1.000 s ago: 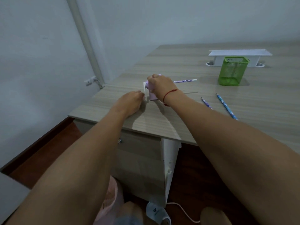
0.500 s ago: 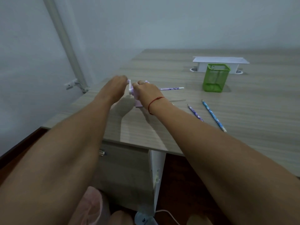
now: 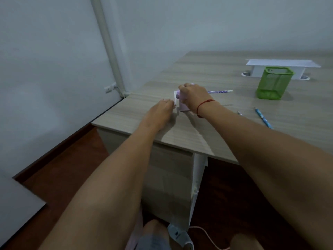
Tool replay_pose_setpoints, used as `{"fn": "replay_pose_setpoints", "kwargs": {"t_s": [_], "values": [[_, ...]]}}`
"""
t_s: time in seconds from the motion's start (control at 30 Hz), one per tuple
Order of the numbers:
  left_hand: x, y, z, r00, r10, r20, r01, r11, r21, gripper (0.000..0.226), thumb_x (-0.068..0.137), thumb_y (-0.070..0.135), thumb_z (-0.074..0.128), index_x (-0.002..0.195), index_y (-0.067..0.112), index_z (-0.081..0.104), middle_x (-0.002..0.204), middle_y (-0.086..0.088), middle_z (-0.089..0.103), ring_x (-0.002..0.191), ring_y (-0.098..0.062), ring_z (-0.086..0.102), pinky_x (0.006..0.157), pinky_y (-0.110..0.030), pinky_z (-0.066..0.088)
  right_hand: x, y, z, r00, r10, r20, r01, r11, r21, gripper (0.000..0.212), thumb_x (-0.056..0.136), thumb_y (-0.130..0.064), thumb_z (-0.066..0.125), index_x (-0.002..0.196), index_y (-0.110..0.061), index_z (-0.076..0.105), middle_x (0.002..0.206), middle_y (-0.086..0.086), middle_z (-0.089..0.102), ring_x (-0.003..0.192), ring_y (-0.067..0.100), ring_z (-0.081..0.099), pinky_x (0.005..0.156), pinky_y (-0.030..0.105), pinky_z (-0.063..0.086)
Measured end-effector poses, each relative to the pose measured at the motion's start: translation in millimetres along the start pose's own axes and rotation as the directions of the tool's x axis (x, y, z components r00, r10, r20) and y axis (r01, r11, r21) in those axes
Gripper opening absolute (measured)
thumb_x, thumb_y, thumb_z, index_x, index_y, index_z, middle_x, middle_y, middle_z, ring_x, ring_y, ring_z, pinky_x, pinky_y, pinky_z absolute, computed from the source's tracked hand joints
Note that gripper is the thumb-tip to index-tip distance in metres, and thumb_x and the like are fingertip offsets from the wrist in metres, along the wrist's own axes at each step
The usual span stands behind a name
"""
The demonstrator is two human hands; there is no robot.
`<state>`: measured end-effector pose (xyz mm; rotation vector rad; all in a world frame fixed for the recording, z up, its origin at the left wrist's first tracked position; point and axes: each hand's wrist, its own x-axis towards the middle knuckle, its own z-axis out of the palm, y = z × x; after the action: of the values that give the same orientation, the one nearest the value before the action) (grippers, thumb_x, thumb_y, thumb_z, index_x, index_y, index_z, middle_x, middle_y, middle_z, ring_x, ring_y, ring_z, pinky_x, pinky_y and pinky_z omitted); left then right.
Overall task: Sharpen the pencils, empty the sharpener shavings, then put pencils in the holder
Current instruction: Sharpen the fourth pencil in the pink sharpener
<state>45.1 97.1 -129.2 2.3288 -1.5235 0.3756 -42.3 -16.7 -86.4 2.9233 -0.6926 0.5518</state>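
Nearest the left edge of the desk (image 3: 198, 134), the left hand (image 3: 159, 110) has its fingertips closed on the white crank (image 3: 175, 100), pinching it as far as I can tell. The crank belongs to a small lilac sharpener (image 3: 181, 103) standing a little in from the near-left corner. The right hand (image 3: 193, 96) is curled over the sharpener's top, holding it down. A purple pencil (image 3: 219, 91) sticks out of the far side, lying level and pointing toward the right.

Further right, two loose pencils wait: a purple one (image 3: 239, 113), mostly hidden by the forearm, and a blue one (image 3: 264, 118). The green mesh holder (image 3: 273, 83) stands beyond them, with no pencils showing above its rim.

My worry is the grip on top: if it slackens while the crank turns, the light sharpener could skid or tip toward the edge and spill shavings. Too much cranking could snap the lead.

The pencil prints are too small to read. The only legible mark is a "W" on a slipper (image 3: 177, 233) on the floor.
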Motion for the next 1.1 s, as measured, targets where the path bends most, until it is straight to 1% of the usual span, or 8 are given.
{"fn": "replay_pose_setpoints", "kwargs": {"t_s": [0.17, 0.23, 0.33, 0.47, 0.63, 0.8, 1.0, 1.1], "values": [[30.7, -8.5, 3.4, 0.976, -0.034, 0.217, 0.023, 0.998, 0.054, 0.019, 0.085, 0.011, 0.052, 0.096, 0.004, 0.065, 0.105, -0.022, 0.065, 0.098, -0.037, 0.062, 0.078, -0.037, 0.046, 2.3, 5.9, 1.3, 0.999, -0.025, 0.027, 0.025, 0.999, -0.021, 0.035, 0.095, -0.011, 0.047, 0.130, -0.005, 0.048, 0.134, 0.014, 0.051, 0.124, 0.035, 0.050, 0.094, 0.041, 0.043], [45.3, -16.6, 6.7, 0.972, -0.033, 0.233, 0.015, 0.997, 0.078, 0.018, 0.082, 0.012, 0.053, 0.091, 0.004, 0.067, 0.101, -0.023, 0.066, 0.096, -0.038, 0.063, 0.073, -0.033, 0.045, 3.0, 7.1, 1.7, 0.999, -0.036, 0.018, 0.036, 0.999, -0.033, 0.035, 0.096, -0.012, 0.045, 0.130, -0.006, 0.048, 0.134, 0.014, 0.052, 0.122, 0.035, 0.052, 0.094, 0.041, 0.043], [57.2, -24.3, 10.7, 0.990, 0.000, 0.143, -0.010, 0.998, 0.069, 0.021, 0.079, 0.013, 0.055, 0.098, 0.011, 0.064, 0.102, -0.022, 0.067, 0.095, -0.038, 0.064, 0.072, -0.034, 0.046, 1.7, 6.3, 2.7, 0.999, -0.032, 0.003, 0.032, 0.999, -0.032, 0.035, 0.095, -0.012, 0.042, 0.129, -0.007, 0.049, 0.132, 0.013, 0.053, 0.117, 0.036, 0.055, 0.092, 0.040, 0.043], [84.6, -27.8, -5.9, 1.000, 0.020, -0.020, -0.018, 0.995, 0.099, 0.021, 0.092, 0.005, 0.042, 0.106, 0.000, 0.057, 0.107, -0.027, 0.061, 0.102, -0.043, 0.059, 0.081, -0.044, 0.046, 6.1, 5.1, 3.3, 1.000, -0.007, -0.002, 0.007, 1.000, -0.025, 0.034, 0.096, -0.013, 0.040, 0.128, -0.007, 0.051, 0.129, 0.013, 0.055, 0.114, 0.036, 0.057, 0.091, 0.039, 0.044], [72.1, -23.2, -12.0, 0.985, 0.013, -0.170, -0.005, 0.999, 0.045, 0.028, 0.101, 0.013, 0.031, 0.109, 0.000, 0.054, 0.108, -0.024, 0.059, 0.105, -0.039, 0.053, 0.084, -0.045, 0.043, 7.1, -2.2, 0.7, 1.000, 0.012, 0.009, -0.011, 1.000, -0.014, 0.031, 0.095, -0.012, 0.042, 0.123, -0.004, 0.053, 0.127, 0.016, 0.055, 0.117, 0.035, 0.055, 0.094, 0.038, 0.043], [39.0, -12.5, -18.9, 0.976, 0.012, -0.216, -0.016, 1.000, -0.014, 0.026, 0.100, 0.012, 0.036, 0.108, -0.001, 0.057, 0.107, -0.025, 0.061, 0.105, -0.038, 0.054, 0.083, -0.043, 0.039, 3.9, -5.9, -2.1, 1.000, 0.006, 0.013, -0.006, 1.000, 0.011, 0.031, 0.094, -0.012, 0.044, 0.122, -0.004, 0.055, 0.127, 0.018, 0.055, 0.119, 0.036, 0.054, 0.094, 0.039, 0.043], [2.2, -2.9, 8.2, 0.996, -0.056, -0.069, 0.047, 0.991, -0.125, 0.021, 0.097, 0.014, 0.040, 0.097, 0.003, 0.058, 0.101, -0.021, 0.062, 0.095, -0.035, 0.057, 0.075, -0.038, 0.039, 3.0, -1.7, -2.8, 1.000, -0.012, 0.025, 0.012, 1.000, -0.002, 0.032, 0.096, -0.014, 0.044, 0.124, -0.004, 0.053, 0.131, 0.017, 0.053, 0.122, 0.036, 0.051, 0.095, 0.040, 0.042], [13.8, -8.3, 9.2, 0.997, -0.058, 0.046, 0.060, 0.997, -0.043, 0.024, 0.096, 0.016, 0.041, 0.099, 0.004, 0.061, 0.105, -0.021, 0.063, 0.097, -0.036, 0.059, 0.080, -0.040, 0.044, 3.8, 0.9, -1.8, 1.000, -0.017, 0.022, 0.017, 1.000, 0.006, 0.031, 0.096, -0.014, 0.042, 0.123, -0.003, 0.054, 0.131, 0.017, 0.054, 0.122, 0.036, 0.051, 0.095, 0.041, 0.042]]}}
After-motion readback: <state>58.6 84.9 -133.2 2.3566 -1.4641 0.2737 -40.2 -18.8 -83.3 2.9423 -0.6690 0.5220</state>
